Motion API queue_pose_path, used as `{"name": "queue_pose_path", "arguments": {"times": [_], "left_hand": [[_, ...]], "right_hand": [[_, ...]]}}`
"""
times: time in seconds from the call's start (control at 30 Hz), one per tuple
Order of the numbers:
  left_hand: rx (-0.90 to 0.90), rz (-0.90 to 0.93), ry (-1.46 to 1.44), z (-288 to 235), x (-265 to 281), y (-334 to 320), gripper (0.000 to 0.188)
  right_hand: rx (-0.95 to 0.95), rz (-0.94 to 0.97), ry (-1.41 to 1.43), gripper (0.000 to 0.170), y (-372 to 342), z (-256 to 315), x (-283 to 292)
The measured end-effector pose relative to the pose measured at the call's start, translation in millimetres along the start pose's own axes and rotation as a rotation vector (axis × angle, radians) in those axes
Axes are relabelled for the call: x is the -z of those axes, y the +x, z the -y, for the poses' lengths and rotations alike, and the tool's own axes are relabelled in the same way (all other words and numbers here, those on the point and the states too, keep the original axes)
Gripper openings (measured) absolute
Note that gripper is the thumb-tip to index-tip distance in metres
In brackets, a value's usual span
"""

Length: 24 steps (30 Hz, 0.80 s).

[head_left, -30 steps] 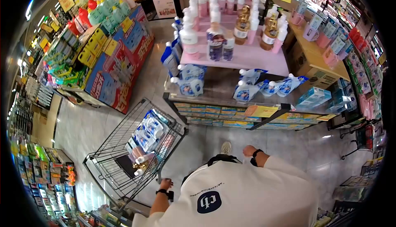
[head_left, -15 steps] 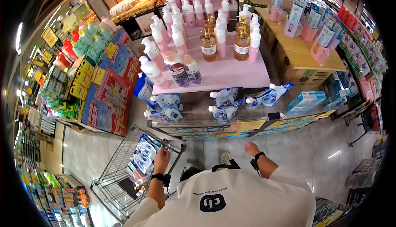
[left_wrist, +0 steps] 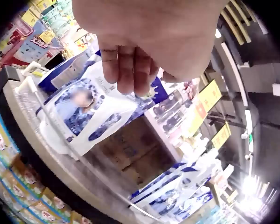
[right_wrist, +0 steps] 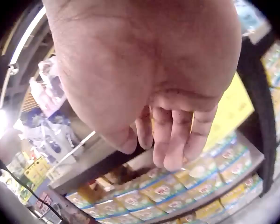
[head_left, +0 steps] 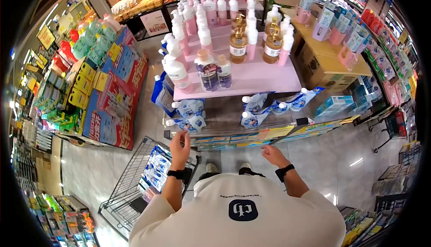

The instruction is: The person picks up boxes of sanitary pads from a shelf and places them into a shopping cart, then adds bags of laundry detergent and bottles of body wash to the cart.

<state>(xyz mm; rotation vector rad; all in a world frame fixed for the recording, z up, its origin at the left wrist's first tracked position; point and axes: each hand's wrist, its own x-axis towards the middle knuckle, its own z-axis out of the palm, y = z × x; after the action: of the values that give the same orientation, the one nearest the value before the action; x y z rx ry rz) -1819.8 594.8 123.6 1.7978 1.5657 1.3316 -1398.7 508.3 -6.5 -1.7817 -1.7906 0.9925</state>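
Observation:
My left hand [head_left: 180, 148] is raised at the left front corner of the display, just short of a blue-and-white spouted refill pouch [head_left: 193, 123]. In the left wrist view its loosely bent fingers [left_wrist: 126, 74] overlap the upper edge of that pouch [left_wrist: 114, 114], with no grip on it showing. A second, similar pouch [head_left: 190, 107] stands right behind. Holding nothing, my right hand [head_left: 274, 156] hangs before the shelf front with relaxed fingers [right_wrist: 175, 144]. More blue-and-white pouches [head_left: 255, 120] stand further right along the ledge.
A wire shopping cart [head_left: 123, 182] with several pouches inside stands at my left. Pump bottles fill the pink display board [head_left: 269, 80]. Boxed goods [right_wrist: 163, 189] line the shelf below the ledge. A promotional stand [head_left: 112, 99] is at the left, a wooden table [head_left: 330, 54] at the right.
My left hand has risen from beside the cart handle, over the cart, and forward to the pouches. My right hand stays low, moving slightly forward. The view has shifted closer to the display.

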Motion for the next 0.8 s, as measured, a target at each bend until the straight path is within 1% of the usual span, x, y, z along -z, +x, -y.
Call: {"name": "queue_pose_path", "arguments": {"times": [0.03,0.07,0.13,0.17,0.23,0.27,0.3,0.33,0.37,0.4,0.43,0.5,0.53,0.57,0.63,0.67,0.73,0.77,0.8], "left_hand": [[0.016,-0.026,-0.04,-1.9,3.2,6.0,0.012],[0.026,-0.028,-0.039,-4.3,6.9,12.1,0.012],[0.03,-0.045,-0.107,-6.7,14.5,24.5,0.014],[0.035,-0.046,-0.107,-4.6,17.8,30.2,0.014],[-0.026,-0.046,-0.153,0.0,25.7,40.6,0.014],[-0.016,-0.068,-0.165,-4.5,30.6,45.9,0.013],[-0.011,-0.067,-0.162,-8.3,35.9,51.8,0.013],[-0.049,-0.057,-0.151,-11.8,41.5,58.5,0.013],[-0.088,-0.046,-0.142,-14.6,47.5,66.6,0.013],[-0.173,0.009,-0.046,-16.1,54.6,77.0,0.017],[-0.172,0.01,-0.045,-14.4,57.8,87.6,0.017],[-0.205,0.1,-0.052,-9.8,61.7,108.5,0.025],[-0.202,0.101,-0.051,-7.2,61.6,119.7,0.025],[-0.232,0.097,-0.078,-4.8,59.7,132.7,0.031],[-0.259,0.121,-0.109,1.0,54.6,163.0,0.043],[-0.253,0.151,-0.113,5.8,50.5,177.9,0.049],[-0.25,0.184,-0.146,11.4,36.9,206.3,0.051],[-0.257,0.216,-0.175,14.4,30.7,219.4,0.053],[-0.258,0.22,-0.176,20.3,24.7,231.6,0.053]], "right_hand": [[0.128,0.057,0.004,0.027,7.6,20.1,1.4],[0.126,0.067,0.001,0.027,14.8,40.5,0.4],[0.379,0.129,-0.154,0.025,29.3,81.6,-4.6],[0.377,0.135,-0.156,0.025,35.6,105.9,-5.0],[0.465,0.137,-0.124,0.022,46.9,156.6,-4.3],[0.464,0.143,-0.121,0.022,55.2,176.2,-4.3],[0.588,0.098,-0.108,0.02,64.5,194.0,-4.0],[0.712,0.05,-0.093,0.018,73.0,212.5,-2.7],[0.71,0.052,-0.09,0.018,79.1,233.0,0.8],[0.755,-0.011,-0.046,0.016,84.2,254.6,6.5],[0.8,-0.076,-0.002,0.014,90.9,275.8,12.0],[0.806,-0.192,0.102,0.018,108.2,314.3,20.4],[0.728,-0.198,0.161,0.024,120.0,326.0,21.7],[0.65,-0.205,0.217,0.03,133.5,336.2,22.6],[0.738,-0.359,0.159,0.048,164.9,354.6,21.1],[0.735,-0.356,0.157,0.048,183.7,360.0,16.0],[0.685,-0.398,0.185,0.063,218.7,364.2,-1.6],[0.682,-0.398,0.184,0.063,229.6,367.9,-6.9],[0.661,-0.386,0.12,0.067,238.4,373.1,-10.6]]}}
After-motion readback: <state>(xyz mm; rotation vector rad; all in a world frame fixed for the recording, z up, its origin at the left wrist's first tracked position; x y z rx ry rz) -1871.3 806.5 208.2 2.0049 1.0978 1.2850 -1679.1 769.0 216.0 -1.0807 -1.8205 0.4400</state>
